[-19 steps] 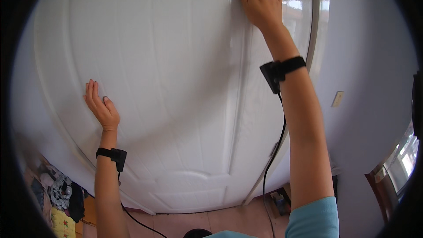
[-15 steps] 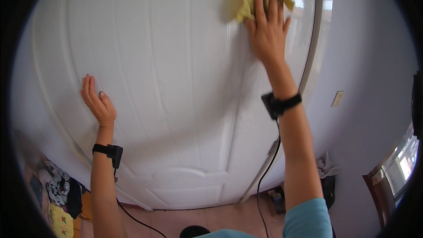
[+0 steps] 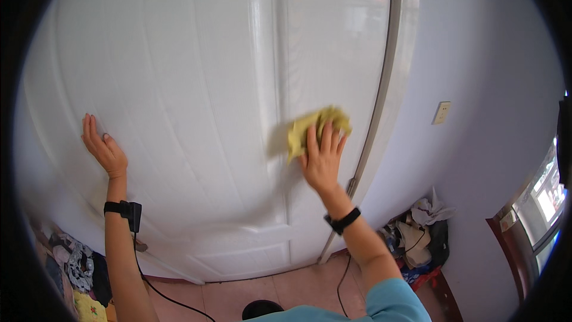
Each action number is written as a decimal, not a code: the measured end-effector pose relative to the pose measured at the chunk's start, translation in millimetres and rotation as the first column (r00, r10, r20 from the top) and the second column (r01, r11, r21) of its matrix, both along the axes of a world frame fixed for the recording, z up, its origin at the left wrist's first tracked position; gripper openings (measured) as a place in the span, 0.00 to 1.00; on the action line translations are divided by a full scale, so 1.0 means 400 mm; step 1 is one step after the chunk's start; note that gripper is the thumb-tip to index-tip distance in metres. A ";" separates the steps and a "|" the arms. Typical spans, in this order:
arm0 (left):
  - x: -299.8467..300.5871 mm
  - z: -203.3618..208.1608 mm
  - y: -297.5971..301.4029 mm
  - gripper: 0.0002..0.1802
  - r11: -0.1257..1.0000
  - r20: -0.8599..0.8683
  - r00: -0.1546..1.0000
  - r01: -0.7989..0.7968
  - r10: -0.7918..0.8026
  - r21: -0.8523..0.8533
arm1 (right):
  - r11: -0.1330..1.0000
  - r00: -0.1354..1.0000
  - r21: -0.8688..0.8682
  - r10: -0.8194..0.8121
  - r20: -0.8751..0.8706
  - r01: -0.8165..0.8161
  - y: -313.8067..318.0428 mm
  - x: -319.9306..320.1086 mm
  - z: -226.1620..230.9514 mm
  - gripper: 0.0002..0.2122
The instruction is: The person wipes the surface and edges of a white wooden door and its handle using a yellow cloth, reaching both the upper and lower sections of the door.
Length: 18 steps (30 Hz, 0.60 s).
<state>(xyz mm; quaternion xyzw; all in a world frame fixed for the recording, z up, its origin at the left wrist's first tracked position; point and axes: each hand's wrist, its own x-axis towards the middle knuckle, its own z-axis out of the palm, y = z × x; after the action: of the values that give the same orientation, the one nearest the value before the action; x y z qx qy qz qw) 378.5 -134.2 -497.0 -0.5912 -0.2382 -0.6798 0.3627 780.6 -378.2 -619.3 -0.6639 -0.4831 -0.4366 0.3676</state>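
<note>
A white panelled door (image 3: 196, 113) fills most of the view. With fingers spread, my right hand (image 3: 322, 161) presses a crumpled yellow cloth (image 3: 304, 134) against the door's right part, left of the hinge edge. The cloth shows above and beside the fingers; the palm side is hidden. My left hand (image 3: 106, 148) rests at the left part of the door, fingers stretched upward, holding nothing. Each wrist wears a black strap, and a small black box (image 3: 135, 217) sits on the left one with a cable hanging down.
A metal hinge (image 3: 352, 186) joins the door to its frame on the right. Beyond it are a wall socket (image 3: 441, 112) and a window (image 3: 541, 203). Piled clothes and bags (image 3: 417, 235) lie at the lower right; more fabric (image 3: 80, 265) lies at the lower left. The floor (image 3: 238, 291) is pink tile.
My right hand has swept the yellow cloth down the door from near the top to mid-height. The left hand stays against the door, and the view has shifted slightly to the right.
</note>
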 end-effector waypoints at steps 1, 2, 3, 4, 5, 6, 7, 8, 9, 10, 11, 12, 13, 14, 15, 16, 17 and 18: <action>-0.006 0.002 -0.008 0.27 1.000 0.001 1.000 -0.007 0.007 -0.008 | 0.997 1.000 0.076 0.002 0.026 -0.004 0.009 0.011 0.100 0.33; -0.010 0.001 -0.010 0.27 1.000 -0.010 1.000 -0.010 0.010 -0.004 | 0.990 0.999 0.139 -0.005 0.050 -0.002 0.016 0.028 0.194 0.33; -0.015 0.007 -0.012 0.27 1.000 -0.019 1.000 -0.010 0.010 0.003 | 0.984 0.998 0.180 -0.029 0.059 0.018 0.010 0.039 0.296 0.32; -0.011 0.004 -0.006 0.27 1.000 -0.021 1.000 -0.002 0.002 0.008 | 0.973 0.995 0.225 -0.060 0.082 0.040 0.003 0.057 0.384 0.31; -0.009 0.003 -0.004 0.27 1.000 -0.025 1.000 0.004 -0.004 0.009 | 0.961 0.990 0.275 -0.064 0.127 0.027 0.005 0.091 0.450 0.30; -0.003 -0.004 0.003 0.27 1.000 -0.026 1.000 0.014 -0.014 0.007 | 0.951 0.985 0.309 -0.081 0.150 0.031 0.001 0.114 0.500 0.30; 0.008 -0.012 0.010 0.27 1.000 -0.027 0.999 0.028 -0.028 0.004 | 0.940 0.980 0.340 -0.101 0.173 0.036 -0.007 0.132 0.527 0.30; 0.007 -0.011 0.009 0.27 1.000 -0.027 0.999 0.017 -0.017 0.002 | 0.945 0.983 0.325 -0.095 0.156 0.040 -0.009 0.135 0.525 0.30; 0.008 -0.010 0.009 0.27 1.000 -0.027 1.000 0.007 -0.007 0.000 | 0.950 0.986 0.308 -0.090 0.138 0.043 -0.013 0.137 0.515 0.30; 0.010 -0.010 0.009 0.27 1.000 -0.029 1.000 -0.002 0.002 -0.002 | 0.955 0.989 0.292 -0.085 0.118 0.048 -0.017 0.139 0.498 0.30; 0.007 -0.012 0.012 0.28 1.000 -0.034 0.999 0.002 -0.002 0.004 | 0.959 0.991 0.277 -0.088 0.098 0.058 -0.023 0.139 0.465 0.30; 0.000 -0.006 0.012 0.28 1.000 -0.041 0.999 0.000 0.000 0.014 | 0.962 0.994 0.266 -0.086 0.074 0.063 -0.027 0.143 0.407 0.30; -0.009 -0.001 0.011 0.28 1.000 -0.049 0.999 -0.003 0.004 0.024 | 0.965 0.995 0.254 -0.082 0.050 0.067 -0.027 0.141 0.345 0.31; -0.013 -0.008 0.013 0.28 1.000 -0.046 0.999 -0.009 0.010 0.019 | 0.975 0.998 0.219 -0.055 0.017 0.050 -0.027 0.136 0.276 0.31; -0.025 0.001 0.001 0.28 1.000 -0.045 0.999 -0.021 0.022 0.021 | 0.982 1.000 0.190 -0.022 -0.019 0.025 -0.034 0.126 0.211 0.31; -0.024 0.004 -0.001 0.28 1.000 -0.039 0.999 -0.021 0.022 0.019 | 0.985 0.999 0.168 -0.022 -0.030 0.027 -0.041 0.120 0.142 0.31; -0.019 0.005 0.003 0.27 0.999 -0.039 0.999 -0.022 0.023 0.030 | 0.989 0.999 0.142 -0.026 -0.041 0.032 -0.046 0.121 0.086 0.31; -0.012 0.001 0.007 0.27 0.999 -0.044 0.999 -0.022 0.024 0.036 | 0.989 0.999 0.139 -0.033 -0.039 0.038 -0.049 0.126 0.049 0.31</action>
<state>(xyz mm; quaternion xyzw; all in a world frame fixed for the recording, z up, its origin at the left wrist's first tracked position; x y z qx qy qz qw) 373.6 -131.2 -496.6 -0.5970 -0.2247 -0.6662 0.3862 831.2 -397.8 -599.6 -0.6529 -0.4325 -0.4636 0.4144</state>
